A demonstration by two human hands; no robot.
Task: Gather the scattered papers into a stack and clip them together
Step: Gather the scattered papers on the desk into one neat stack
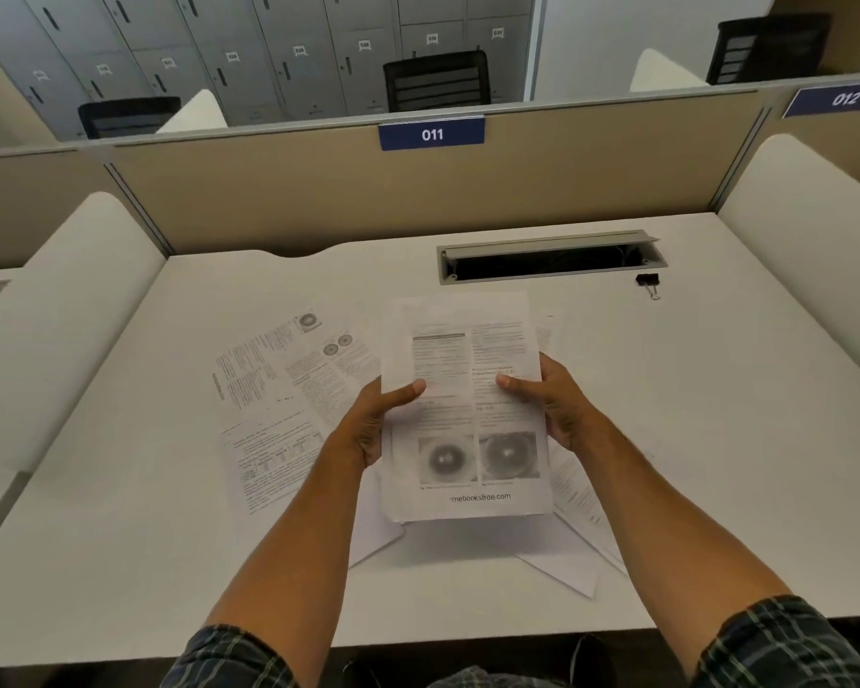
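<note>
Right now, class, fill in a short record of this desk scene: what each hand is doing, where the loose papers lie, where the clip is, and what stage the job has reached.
left hand: left hand grips the left edge of the held stack
right hand: right hand grips its right edge
loose papers: printed sheets lie left of the stack on the desk; more sheets lie beneath and to its right
clip: black binder clip lies far right, beside the cable slot, untouched
stage: gathering unfinished, nothing clipped
</note>
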